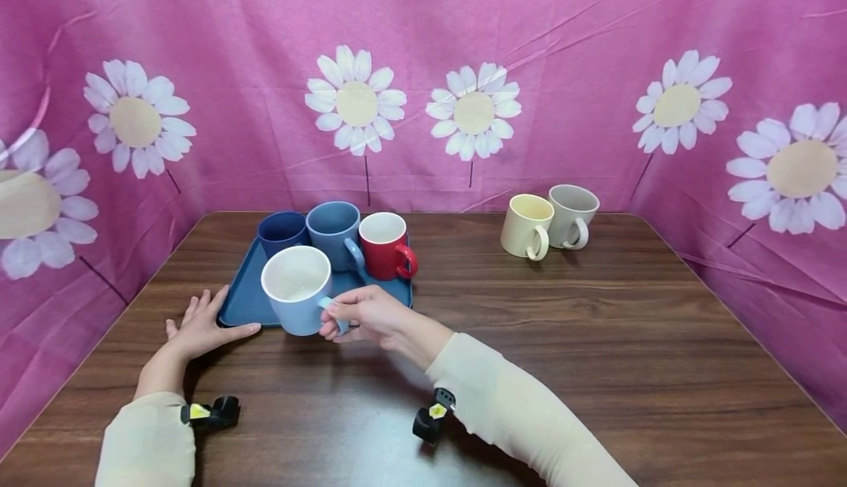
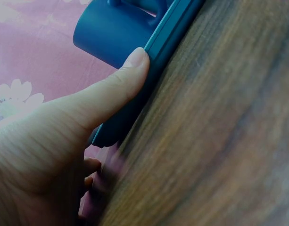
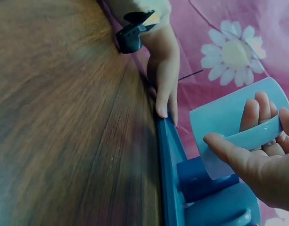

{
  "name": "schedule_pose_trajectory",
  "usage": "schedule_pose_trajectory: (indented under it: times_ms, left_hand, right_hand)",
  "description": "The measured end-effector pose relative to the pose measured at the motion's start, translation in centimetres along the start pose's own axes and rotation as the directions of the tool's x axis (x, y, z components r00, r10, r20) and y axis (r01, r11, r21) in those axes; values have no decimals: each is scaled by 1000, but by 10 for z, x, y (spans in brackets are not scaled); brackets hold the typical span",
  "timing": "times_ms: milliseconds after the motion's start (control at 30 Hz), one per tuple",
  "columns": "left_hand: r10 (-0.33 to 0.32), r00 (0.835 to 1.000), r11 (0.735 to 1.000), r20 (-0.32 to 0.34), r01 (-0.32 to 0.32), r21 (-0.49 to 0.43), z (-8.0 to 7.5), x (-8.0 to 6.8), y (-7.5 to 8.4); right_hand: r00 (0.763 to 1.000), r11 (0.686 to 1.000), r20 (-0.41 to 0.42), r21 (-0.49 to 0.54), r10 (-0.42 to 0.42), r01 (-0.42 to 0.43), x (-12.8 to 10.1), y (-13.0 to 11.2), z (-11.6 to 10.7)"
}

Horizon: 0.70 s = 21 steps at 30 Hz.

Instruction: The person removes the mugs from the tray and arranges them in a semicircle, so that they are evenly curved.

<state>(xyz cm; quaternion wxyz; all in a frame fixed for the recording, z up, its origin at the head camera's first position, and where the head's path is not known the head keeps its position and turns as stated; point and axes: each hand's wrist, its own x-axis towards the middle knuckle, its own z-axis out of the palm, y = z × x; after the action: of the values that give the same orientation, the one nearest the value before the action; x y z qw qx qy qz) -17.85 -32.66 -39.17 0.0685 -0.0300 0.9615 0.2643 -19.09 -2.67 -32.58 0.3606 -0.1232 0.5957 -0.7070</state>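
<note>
My right hand (image 1: 380,318) grips the handle of a light blue mug (image 1: 299,316) with a white inside, held over the front edge of a blue tray (image 1: 243,303). In the right wrist view the mug (image 3: 212,125) is raised above the tray, its handle between fingers and thumb. At the tray's front left corner rests my left hand (image 1: 205,331), its thumb straight along the front edge and its fingers spread on the left side. On the tray's back part stand a navy mug (image 1: 283,238), a medium blue mug (image 1: 327,243) and a red mug (image 1: 379,253) with a white inside.
Toward the back right of the wooden table (image 1: 529,340), a pale yellow mug (image 1: 517,231) and a light grey mug (image 1: 561,226) stand side by side. A pink curtain (image 1: 423,1) with daisies encloses the back and sides.
</note>
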Motion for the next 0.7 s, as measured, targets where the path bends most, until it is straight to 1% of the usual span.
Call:
schedule_pose_trajectory:
  times_ms: [133,367,533,700]
  left_hand:
    - [5,1000,1000,2,-5,3,1,-1,-1]
    - [5,1000,1000,3,-5,12,0,-1,1]
    - [9,1000,1000,4,-9,13,0,-2,1]
    - [13,1000,1000,2,-13,6,1,-2,1]
  right_hand:
    - [999,999,34,8,-33,33,-13,0,-9]
    - [996,998,80,43,-47,43,-36,3,-29]
    - [987,996,136,44,-85,80,-52,4,-47]
    - [987,995,121,15,-105,104,-68,3,-62]
